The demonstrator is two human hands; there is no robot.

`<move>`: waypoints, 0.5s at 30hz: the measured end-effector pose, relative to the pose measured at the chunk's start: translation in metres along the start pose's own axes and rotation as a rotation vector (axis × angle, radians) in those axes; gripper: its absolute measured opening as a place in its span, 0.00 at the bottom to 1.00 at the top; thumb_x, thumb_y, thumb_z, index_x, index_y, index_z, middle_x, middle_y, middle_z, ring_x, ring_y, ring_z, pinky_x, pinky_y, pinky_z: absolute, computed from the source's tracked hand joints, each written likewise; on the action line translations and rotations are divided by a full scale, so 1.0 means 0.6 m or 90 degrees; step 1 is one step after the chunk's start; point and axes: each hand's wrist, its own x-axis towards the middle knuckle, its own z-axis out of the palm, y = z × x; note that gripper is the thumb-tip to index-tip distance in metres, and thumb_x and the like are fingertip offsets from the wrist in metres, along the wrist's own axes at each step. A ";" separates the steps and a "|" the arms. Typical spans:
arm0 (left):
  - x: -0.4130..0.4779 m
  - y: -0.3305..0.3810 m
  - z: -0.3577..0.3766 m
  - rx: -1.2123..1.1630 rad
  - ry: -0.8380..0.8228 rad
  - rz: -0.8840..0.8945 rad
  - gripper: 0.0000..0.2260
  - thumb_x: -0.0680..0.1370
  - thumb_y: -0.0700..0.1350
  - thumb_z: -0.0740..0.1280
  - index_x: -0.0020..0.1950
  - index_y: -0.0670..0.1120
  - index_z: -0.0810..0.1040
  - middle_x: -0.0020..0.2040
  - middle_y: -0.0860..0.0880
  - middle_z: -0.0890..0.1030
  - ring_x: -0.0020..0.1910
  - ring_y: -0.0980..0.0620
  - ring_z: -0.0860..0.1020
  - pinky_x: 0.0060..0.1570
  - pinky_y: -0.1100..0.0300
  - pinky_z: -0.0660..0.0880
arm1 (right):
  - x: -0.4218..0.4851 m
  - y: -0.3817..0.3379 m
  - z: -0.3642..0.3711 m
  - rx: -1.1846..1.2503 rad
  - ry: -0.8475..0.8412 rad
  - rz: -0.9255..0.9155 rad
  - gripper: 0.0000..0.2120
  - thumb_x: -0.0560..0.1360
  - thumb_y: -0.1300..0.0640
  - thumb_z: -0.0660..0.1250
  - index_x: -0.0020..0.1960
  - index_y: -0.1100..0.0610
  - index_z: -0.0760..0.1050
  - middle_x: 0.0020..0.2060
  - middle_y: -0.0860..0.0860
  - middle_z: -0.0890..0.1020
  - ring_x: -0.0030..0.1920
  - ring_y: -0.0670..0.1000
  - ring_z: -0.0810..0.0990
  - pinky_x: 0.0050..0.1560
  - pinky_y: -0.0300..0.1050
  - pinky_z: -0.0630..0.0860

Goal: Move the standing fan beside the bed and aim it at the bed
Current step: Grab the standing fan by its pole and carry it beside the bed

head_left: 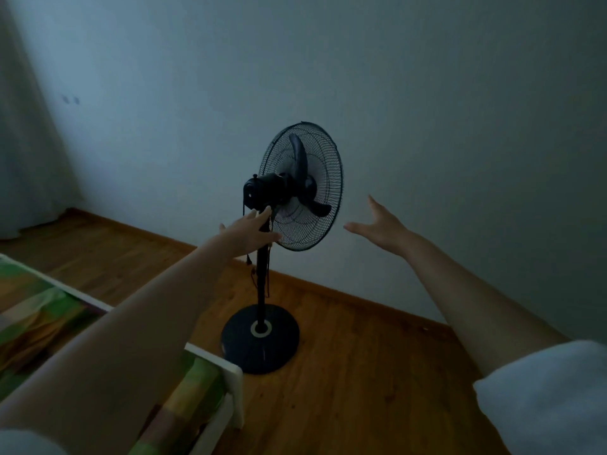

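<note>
Standing fan [289, 205]: upright on wood floor [377, 372], base just beside bed [65, 316] corner, cage facing the wall. Left hand [251, 233]: grip spread, at the pole under the motor. Right hand [381, 224]: spread, apart from cage. Step: aiming. Next: turn head bedward.

1. The black standing fan with a wire-mesh cage [300, 187] is dark all over: cage, blades, motor housing and pole.
2. Its round base [260, 339] looks black, perhaps very dark blue in the dim light, with a pale ring where the pole meets it.
3. The warm orange-brown wooden plank floor [361, 372] shows grain lines; the skirting matches it.
4. The plain wall [427, 110] reads grey-blue.
5. The white-framed bed [234, 385] carries a cover patterned in green, yellow and brownish patches.
6. The pale curtain [23, 142] at the left edge is off-white.
7. Both sleeves are white.
</note>
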 end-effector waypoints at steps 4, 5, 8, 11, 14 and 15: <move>0.055 0.000 0.003 0.000 0.002 -0.040 0.33 0.76 0.62 0.54 0.76 0.54 0.43 0.78 0.45 0.47 0.75 0.41 0.50 0.70 0.35 0.45 | 0.082 0.023 0.007 0.022 -0.015 -0.045 0.42 0.73 0.46 0.67 0.76 0.57 0.48 0.76 0.55 0.55 0.75 0.54 0.55 0.70 0.46 0.55; 0.065 -0.002 0.004 -0.003 -0.001 -0.048 0.33 0.76 0.62 0.54 0.76 0.54 0.43 0.78 0.45 0.46 0.76 0.41 0.50 0.69 0.35 0.45 | 0.097 0.028 0.012 0.019 -0.025 -0.044 0.42 0.73 0.45 0.67 0.77 0.58 0.47 0.77 0.55 0.54 0.75 0.54 0.54 0.70 0.46 0.55; 0.105 -0.011 0.008 -0.035 -0.001 -0.073 0.33 0.77 0.60 0.56 0.76 0.53 0.45 0.78 0.45 0.48 0.76 0.42 0.50 0.71 0.38 0.46 | 0.157 0.045 0.028 0.009 -0.070 -0.027 0.45 0.72 0.42 0.66 0.77 0.56 0.43 0.77 0.53 0.50 0.77 0.53 0.50 0.74 0.51 0.51; 0.139 -0.020 0.009 -0.070 -0.005 -0.090 0.31 0.77 0.57 0.58 0.76 0.51 0.48 0.78 0.46 0.50 0.76 0.44 0.51 0.72 0.43 0.47 | 0.204 0.054 0.043 0.002 -0.089 -0.040 0.46 0.72 0.42 0.66 0.77 0.56 0.43 0.77 0.53 0.50 0.77 0.52 0.49 0.76 0.53 0.51; 0.187 -0.033 0.013 -0.089 -0.008 -0.092 0.31 0.78 0.56 0.58 0.76 0.50 0.49 0.77 0.45 0.51 0.75 0.44 0.52 0.72 0.45 0.48 | 0.259 0.066 0.060 0.007 -0.098 -0.036 0.46 0.72 0.41 0.66 0.77 0.56 0.42 0.78 0.53 0.48 0.77 0.52 0.48 0.75 0.52 0.50; 0.206 -0.041 0.014 -0.093 -0.009 -0.095 0.31 0.78 0.56 0.58 0.76 0.49 0.49 0.77 0.45 0.51 0.75 0.44 0.52 0.72 0.45 0.49 | 0.282 0.070 0.066 0.007 -0.103 -0.032 0.46 0.72 0.41 0.66 0.77 0.56 0.42 0.78 0.53 0.48 0.77 0.52 0.48 0.74 0.52 0.50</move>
